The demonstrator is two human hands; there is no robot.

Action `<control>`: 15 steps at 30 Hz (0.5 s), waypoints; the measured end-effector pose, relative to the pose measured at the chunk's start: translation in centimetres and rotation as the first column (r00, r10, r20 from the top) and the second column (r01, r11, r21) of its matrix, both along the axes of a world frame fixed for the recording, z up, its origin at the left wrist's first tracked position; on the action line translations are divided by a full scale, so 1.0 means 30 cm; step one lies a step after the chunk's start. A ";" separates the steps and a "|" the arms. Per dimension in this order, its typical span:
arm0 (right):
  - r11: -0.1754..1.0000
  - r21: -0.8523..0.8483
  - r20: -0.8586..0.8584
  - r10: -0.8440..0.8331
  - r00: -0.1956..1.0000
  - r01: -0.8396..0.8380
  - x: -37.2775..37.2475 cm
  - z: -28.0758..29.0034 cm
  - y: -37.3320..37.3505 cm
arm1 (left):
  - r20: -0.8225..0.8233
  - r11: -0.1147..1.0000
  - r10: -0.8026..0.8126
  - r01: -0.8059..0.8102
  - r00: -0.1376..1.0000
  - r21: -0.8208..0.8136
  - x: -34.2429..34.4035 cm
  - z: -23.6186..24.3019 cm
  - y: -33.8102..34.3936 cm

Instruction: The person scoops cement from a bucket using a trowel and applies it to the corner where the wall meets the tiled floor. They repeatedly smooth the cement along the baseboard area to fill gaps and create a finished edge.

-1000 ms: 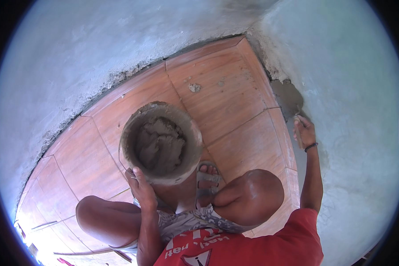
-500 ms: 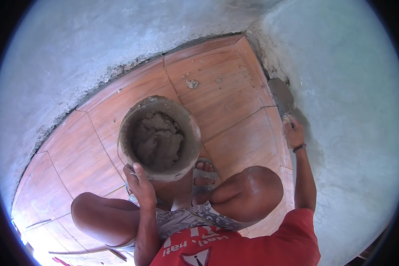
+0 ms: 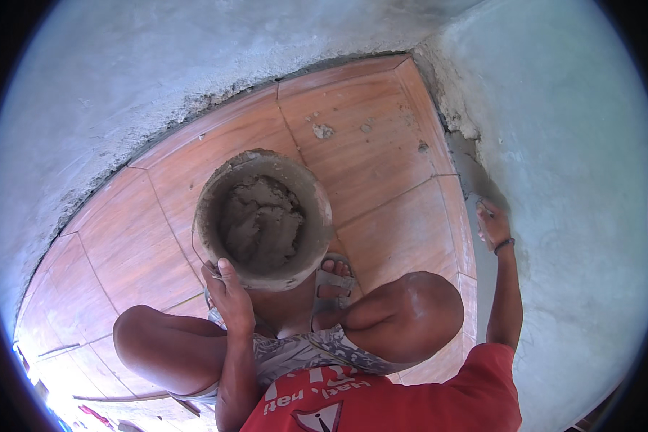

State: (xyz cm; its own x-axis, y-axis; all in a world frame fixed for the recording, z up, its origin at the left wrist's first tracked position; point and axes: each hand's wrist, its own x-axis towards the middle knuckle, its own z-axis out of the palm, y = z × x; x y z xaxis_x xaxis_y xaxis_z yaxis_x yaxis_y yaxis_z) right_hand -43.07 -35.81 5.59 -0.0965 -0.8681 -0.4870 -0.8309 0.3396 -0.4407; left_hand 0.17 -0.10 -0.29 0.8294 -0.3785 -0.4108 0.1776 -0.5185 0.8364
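A round bucket (image 3: 315,209), crusted with grey, stands tilted between my knees, and wet grey mortar (image 3: 263,223) lies heaped in it. The fingers of my left hand (image 3: 229,295) are closed on its near rim, thumb up along the side. Out to the right, my right hand (image 3: 492,225) is closed around what looks like a trowel (image 3: 472,201), low at the foot of the right wall; most of the tool is hidden by the hand or blends with the mortar. Just beyond that hand, a dark wet mortar strip (image 3: 475,169) fills the gap between wall and tiles.
Brown wood-look tiles (image 3: 381,144) cover the floor, with crumbs of mortar (image 3: 322,131) on them. Plastered walls meet at the far corner; a rough, open gap (image 3: 187,111) runs along the far-left wall's base. My sandaled foot (image 3: 335,279) is just right of the bucket.
My right hand has drawn back toward me along the right wall's foot, uncovering more smoothed mortar. A small dark clump now shows on the tile near the right edge. My left hand keeps its hold.
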 end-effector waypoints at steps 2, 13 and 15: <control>1.000 -0.020 -0.026 -0.016 1.000 0.015 0.000 0.060 0.024 | 0.013 1.000 -0.007 0.007 1.000 -0.013 -0.001 0.003 -0.005; 0.914 -0.226 -0.116 0.319 0.940 -0.338 0.116 -0.098 0.066 | -0.021 1.000 -0.004 0.004 1.000 0.008 0.005 -0.004 0.005; 0.884 -0.233 -0.196 0.366 0.910 -0.406 0.100 -0.190 -0.006 | -0.002 1.000 -0.012 0.012 1.000 -0.014 -0.002 -0.006 -0.003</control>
